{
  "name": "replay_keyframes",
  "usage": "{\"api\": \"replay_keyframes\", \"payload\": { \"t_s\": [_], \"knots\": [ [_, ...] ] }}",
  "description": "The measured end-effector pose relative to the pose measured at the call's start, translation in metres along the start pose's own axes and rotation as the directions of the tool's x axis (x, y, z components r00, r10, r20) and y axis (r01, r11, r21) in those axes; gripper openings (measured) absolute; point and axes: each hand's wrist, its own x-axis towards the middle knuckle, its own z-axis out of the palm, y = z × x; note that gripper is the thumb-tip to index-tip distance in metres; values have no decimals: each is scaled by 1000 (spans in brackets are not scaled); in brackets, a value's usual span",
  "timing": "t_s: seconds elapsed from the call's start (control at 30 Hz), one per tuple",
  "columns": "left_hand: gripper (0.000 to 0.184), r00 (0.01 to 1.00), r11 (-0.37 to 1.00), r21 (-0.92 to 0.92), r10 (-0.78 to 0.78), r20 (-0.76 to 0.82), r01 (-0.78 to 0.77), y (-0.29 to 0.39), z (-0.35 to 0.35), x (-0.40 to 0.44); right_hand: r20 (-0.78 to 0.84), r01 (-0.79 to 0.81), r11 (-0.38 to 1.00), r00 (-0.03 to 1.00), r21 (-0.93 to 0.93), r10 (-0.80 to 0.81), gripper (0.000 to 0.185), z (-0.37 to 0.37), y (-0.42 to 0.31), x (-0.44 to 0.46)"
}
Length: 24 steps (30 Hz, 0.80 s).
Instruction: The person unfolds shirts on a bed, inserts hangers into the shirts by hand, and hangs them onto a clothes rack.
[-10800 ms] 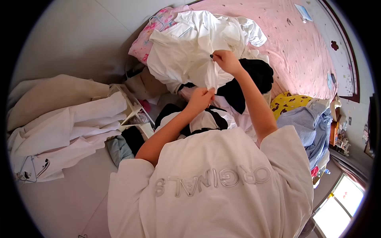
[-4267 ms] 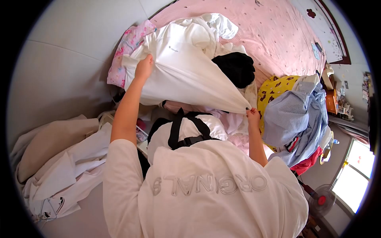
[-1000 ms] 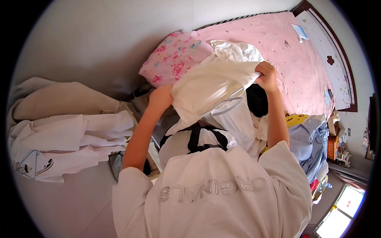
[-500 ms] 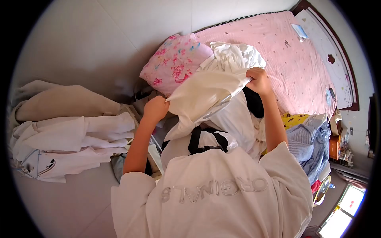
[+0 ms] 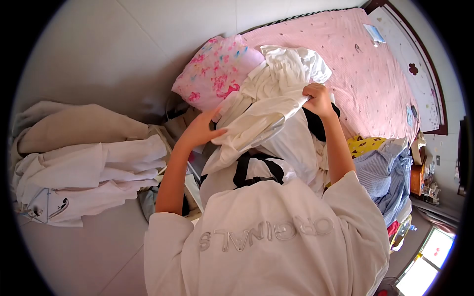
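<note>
My right hand (image 5: 318,98) is closed round a bunched edge of a white garment (image 5: 261,123), which hangs across my lap with a grey stripe or print on it. My left hand (image 5: 200,129) is open at the garment's other side, thumb and fingers apart; whether it touches the cloth I cannot tell. Behind the garment lies a crumpled pile of white clothes (image 5: 281,69) on the bed. Beside that pile rests a pink floral pillow (image 5: 212,74). A black strap with a buckle (image 5: 259,177) crosses my lap.
A pink bed (image 5: 316,34) fills the back right. To the left, white garments (image 5: 89,163) are stacked, with a blue hanger (image 5: 47,204) on them. Blue striped clothes (image 5: 380,172) and a yellow patterned cloth (image 5: 363,146) lie at the right.
My left hand has let go of the garment's edge and opened. The left side of the garment has slackened and folded in, while my right hand keeps its grip.
</note>
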Motion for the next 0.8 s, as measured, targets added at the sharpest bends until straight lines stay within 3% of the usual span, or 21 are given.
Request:
{"api": "replay_keyframes", "payload": {
  "t_s": [0.07,0.17,0.27,0.3,0.37,0.47,0.6,0.7,0.8],
  "knots": [
    [63,980,978,-60,198,-31,-199,11,10,24,11,15,1000,1000,15,-16,24,4,-2,1],
    [52,924,930,3,364,115,-367,16,33,56,20,61,998,998,26,-61,23,9,-9,8],
    [36,923,984,78,121,366,-160,20,39,72,18,71,997,997,19,-71,23,9,-18,12],
    [32,974,986,49,150,172,-160,13,40,80,25,63,998,998,23,-64,23,7,-20,12],
    [25,961,986,-11,159,-228,-166,-8,40,97,39,47,998,998,39,-49,23,5,-23,8],
    [28,941,984,-105,101,-322,-141,22,11,114,23,44,999,999,23,-44,26,11,-22,3],
    [40,986,986,-49,157,-47,-159,16,18,111,-48,17,1000,999,3,-16,26,11,-17,1],
    [41,995,999,15,44,90,-46,-26,24,91,-116,-54,999,992,3,54,25,6,-11,-4],
    [43,970,974,-144,-143,195,173,-59,36,60,-131,-216,976,968,4,215,24,0,-9,-7]
  ]
}}
